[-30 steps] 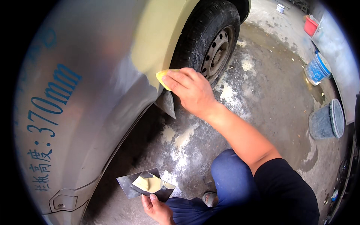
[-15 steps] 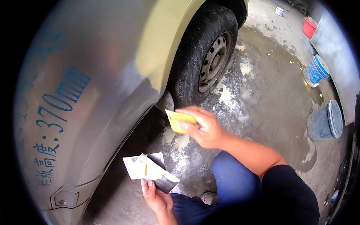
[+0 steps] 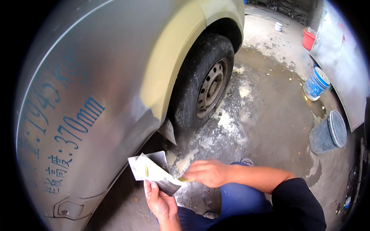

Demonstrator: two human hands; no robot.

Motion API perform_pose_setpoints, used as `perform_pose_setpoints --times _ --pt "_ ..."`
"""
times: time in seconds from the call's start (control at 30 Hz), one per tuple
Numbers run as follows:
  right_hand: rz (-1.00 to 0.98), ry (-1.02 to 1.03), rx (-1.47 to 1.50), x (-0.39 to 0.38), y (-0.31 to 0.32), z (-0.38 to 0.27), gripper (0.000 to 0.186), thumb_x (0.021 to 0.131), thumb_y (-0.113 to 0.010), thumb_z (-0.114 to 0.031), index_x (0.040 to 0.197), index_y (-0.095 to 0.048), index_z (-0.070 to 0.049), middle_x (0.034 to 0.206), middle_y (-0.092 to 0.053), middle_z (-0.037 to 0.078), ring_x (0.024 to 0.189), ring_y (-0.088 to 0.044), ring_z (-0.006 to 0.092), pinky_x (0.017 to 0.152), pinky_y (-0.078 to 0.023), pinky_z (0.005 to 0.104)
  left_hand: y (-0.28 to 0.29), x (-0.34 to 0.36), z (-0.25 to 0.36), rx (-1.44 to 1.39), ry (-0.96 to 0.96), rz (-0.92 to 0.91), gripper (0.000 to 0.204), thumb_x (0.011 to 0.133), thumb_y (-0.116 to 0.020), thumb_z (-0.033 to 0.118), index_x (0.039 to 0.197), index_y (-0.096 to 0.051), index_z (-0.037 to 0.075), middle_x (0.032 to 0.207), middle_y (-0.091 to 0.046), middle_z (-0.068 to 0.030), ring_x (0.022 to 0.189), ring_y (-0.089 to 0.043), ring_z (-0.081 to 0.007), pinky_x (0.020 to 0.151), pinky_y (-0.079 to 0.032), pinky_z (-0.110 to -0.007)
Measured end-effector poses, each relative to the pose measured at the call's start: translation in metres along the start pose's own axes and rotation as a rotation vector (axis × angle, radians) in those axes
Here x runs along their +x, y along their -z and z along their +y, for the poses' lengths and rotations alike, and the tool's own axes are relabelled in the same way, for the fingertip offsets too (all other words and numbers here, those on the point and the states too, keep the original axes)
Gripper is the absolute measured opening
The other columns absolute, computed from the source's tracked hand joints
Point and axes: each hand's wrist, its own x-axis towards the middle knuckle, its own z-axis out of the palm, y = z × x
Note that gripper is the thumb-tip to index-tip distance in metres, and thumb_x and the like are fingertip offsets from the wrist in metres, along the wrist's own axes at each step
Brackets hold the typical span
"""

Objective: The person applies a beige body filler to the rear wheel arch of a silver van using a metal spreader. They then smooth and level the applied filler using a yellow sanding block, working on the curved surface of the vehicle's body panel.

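Observation:
My left hand [image 3: 160,202] is closed on the edge of a few overlapping flat plates [image 3: 156,169], white and dark grey. A small elongated yellow-brown dab lies on the white face, above my thumb. My right hand [image 3: 208,173] grips a yellow putty spreader [image 3: 185,179], mostly hidden under its fingers. The spreader's visible edge is at the right edge of the plates; whether it touches them I cannot tell. Left of my hands stands a grey vehicle panel [image 3: 115,127] with blue lettering. A pale yellow coat [image 3: 158,73] covers its wheel arch.
A black tyre [image 3: 185,104] on a rusty steel wheel sits ahead, with a flap below the arch. White powder marks the concrete floor [image 3: 266,127]. To the right are a grey bucket [image 3: 323,136], a blue-and-white pail [image 3: 315,85] and a red bucket [image 3: 308,40].
My right hand has come down and back from near the wheel arch, bringing the yellow spreader to the plates. My left hand stays nearly in place. The view has tilted up slightly.

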Motion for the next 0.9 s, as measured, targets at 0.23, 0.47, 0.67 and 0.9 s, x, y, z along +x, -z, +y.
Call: perform_pose_setpoints --times 0.23,0.47,0.67,0.9 --pt "0.703 -0.085 -0.726 0.098 0.184 0.066 0.033 0.091 -0.054 -0.002 0.123 -0.062 -0.008 0.115 -0.065 0.014 0.105 -0.061 0.0315 0.092 -0.049 0.0418 0.013 -0.008 0.0 0.088 -0.02 -0.058 0.05 0.096 -0.043 0.001 0.145 -0.033 -0.001 0.138 -0.051 -0.0161 0.124 -0.054 -0.0258 0.106 -0.044 -0.042" --pt "0.79 -0.131 -0.853 0.166 0.268 0.076 0.03 0.087 -0.056 0.0 0.116 -0.063 -0.004 0.112 -0.065 0.014 0.102 -0.059 0.034 0.091 -0.047 0.0417 0.022 -0.012 -0.013 0.152 0.015 0.022 0.05 0.096 -0.042 0.002 0.145 -0.033 -0.001 0.138 -0.05 -0.0165 0.123 -0.054 -0.0277 0.105 -0.044 -0.044" --pt "0.773 -0.119 -0.907 0.183 0.273 0.082 0.031 0.087 -0.053 0.0 0.115 -0.065 -0.005 0.104 -0.066 0.013 0.099 -0.06 0.0331 0.088 -0.048 0.041 0.024 -0.01 -0.018 0.178 0.001 0.011 0.049 0.095 -0.043 0.001 0.144 -0.035 -0.001 0.137 -0.052 -0.016 0.123 -0.054 -0.0265 0.106 -0.043 -0.043" --pt "0.648 0.002 -0.945 0.181 0.243 0.073 0.035 0.079 -0.055 0.003 0.11 -0.066 -0.008 0.102 -0.067 0.008 0.095 -0.06 0.0304 0.08 -0.053 0.0394 0.025 -0.006 -0.021 0.2 0.028 0.047 0.05 0.095 -0.043 0.001 0.144 -0.036 -0.001 0.138 -0.052 -0.0155 0.124 -0.054 -0.027 0.105 -0.044 -0.043"
